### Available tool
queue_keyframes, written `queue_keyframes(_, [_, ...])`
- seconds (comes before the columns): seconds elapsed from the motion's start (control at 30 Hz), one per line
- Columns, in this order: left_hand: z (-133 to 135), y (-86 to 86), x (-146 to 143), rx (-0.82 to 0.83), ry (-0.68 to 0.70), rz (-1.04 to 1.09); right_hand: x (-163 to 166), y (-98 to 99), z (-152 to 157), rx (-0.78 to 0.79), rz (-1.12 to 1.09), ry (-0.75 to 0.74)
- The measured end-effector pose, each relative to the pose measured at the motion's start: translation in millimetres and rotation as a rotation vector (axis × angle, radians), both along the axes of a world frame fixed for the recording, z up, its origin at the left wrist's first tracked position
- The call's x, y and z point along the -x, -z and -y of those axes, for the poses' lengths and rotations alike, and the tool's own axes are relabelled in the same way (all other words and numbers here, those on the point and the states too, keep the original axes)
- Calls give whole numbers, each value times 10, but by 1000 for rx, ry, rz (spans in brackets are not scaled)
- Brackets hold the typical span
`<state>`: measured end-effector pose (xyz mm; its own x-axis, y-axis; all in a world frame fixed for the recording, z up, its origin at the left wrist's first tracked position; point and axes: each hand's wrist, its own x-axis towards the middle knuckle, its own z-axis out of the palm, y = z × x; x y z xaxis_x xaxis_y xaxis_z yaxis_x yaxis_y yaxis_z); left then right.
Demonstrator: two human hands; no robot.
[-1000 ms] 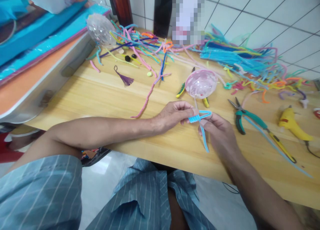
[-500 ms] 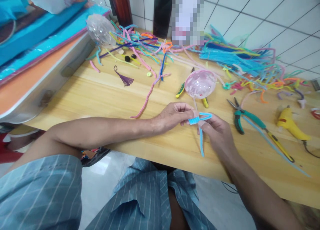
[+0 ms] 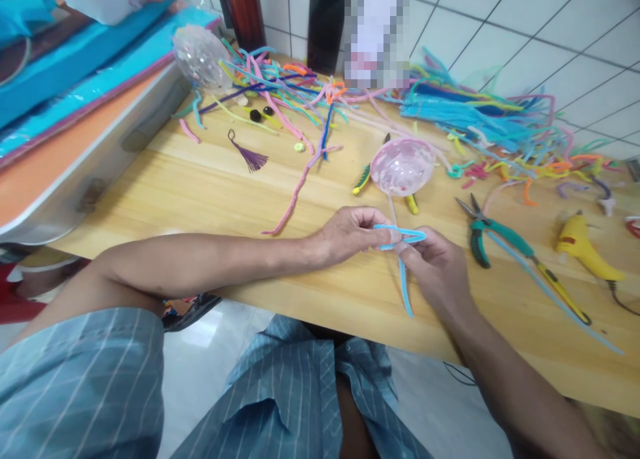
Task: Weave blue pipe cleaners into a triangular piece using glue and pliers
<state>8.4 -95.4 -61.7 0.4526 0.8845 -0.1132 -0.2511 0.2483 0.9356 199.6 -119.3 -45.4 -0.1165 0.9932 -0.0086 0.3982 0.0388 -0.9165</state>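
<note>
Both my hands meet over the wooden table [image 3: 210, 192] near its front edge. My left hand [image 3: 350, 232] pinches the left end of a folded light-blue pipe cleaner [image 3: 403, 236]. My right hand [image 3: 435, 269] is closed on the same pipe cleaner from the right, with its loose tail hanging down toward me. Just behind my hands sits a clear pink plastic ball [image 3: 403, 166] with a thin stem running to the pipe cleaner.
Green-handled pliers [image 3: 483, 229] and a yellow glue gun [image 3: 585, 246] lie to the right. A heap of coloured pipe cleaners [image 3: 465, 119] covers the back of the table. A purple tassel [image 3: 250, 156], a clear ball [image 3: 200, 58] and a white-orange box [image 3: 75, 152] are at the left.
The coiled end of the blue pipe cleaner between my fingers now looks like an open flat loop. Its hanging tail has swung slightly. My arms have stayed in place.
</note>
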Motion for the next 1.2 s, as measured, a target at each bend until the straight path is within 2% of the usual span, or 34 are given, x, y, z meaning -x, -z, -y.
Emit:
queue_keyframes(0.4, [-26,-6,-4,120,15,-24,-45,73,-3,-30,39,-24])
queue_keyframes(0.67, [-17,-24,3,108,15,-52,-49,78,8,-85,103,-30])
queue_keyframes(0.83, [-31,-33,0,112,45,-16,-75,82,3,-50,34,-26])
queue_keyframes(1.0, [-32,-70,-20,159,4,-46,-97,9,1,-29,7,-52])
queue_keyframes(1.1, [-34,-87,-28,209,-6,-18,-137,25,-26,-139,-23,-19])
queue_keyframes(1.2, [-34,-96,-33,255,-14,9,-182,73,-73,-397,19,-18])
